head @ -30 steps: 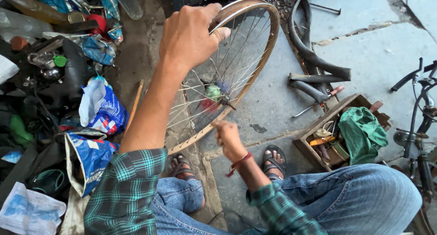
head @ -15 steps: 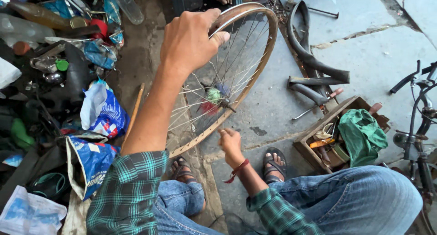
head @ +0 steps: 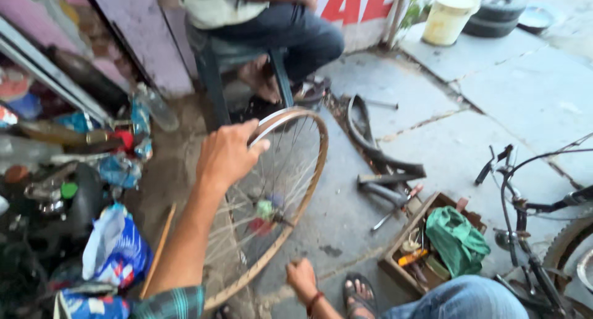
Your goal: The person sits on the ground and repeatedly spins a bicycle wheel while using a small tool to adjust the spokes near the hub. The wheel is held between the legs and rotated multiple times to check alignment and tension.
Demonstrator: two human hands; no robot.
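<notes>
Head view. A bare metal bicycle wheel rim with thin wire spokes [head: 296, 189] stands tilted on the grey concrete floor [head: 494, 103] at the centre of the frame. The left hand [head: 227, 155] rests on the rim's upper left arc, fingers curled over the edge and grasping it. The right hand [head: 301, 278], at lower centre, is closed into a loose fist at the rim's lower right edge; whether it grips anything cannot be told.

To the right of the wheel lie a curved black rubber tyre strip [head: 370, 143] and an open wooden toolbox [head: 407, 232] holding a crumpled green cloth [head: 457, 240]. A black bicycle frame with handlebar [head: 525, 195] stands at the right edge. A blue-and-white plastic bag [head: 117, 248] lies at lower left. A second person sits on a stool [head: 216, 66] at upper centre.
</notes>
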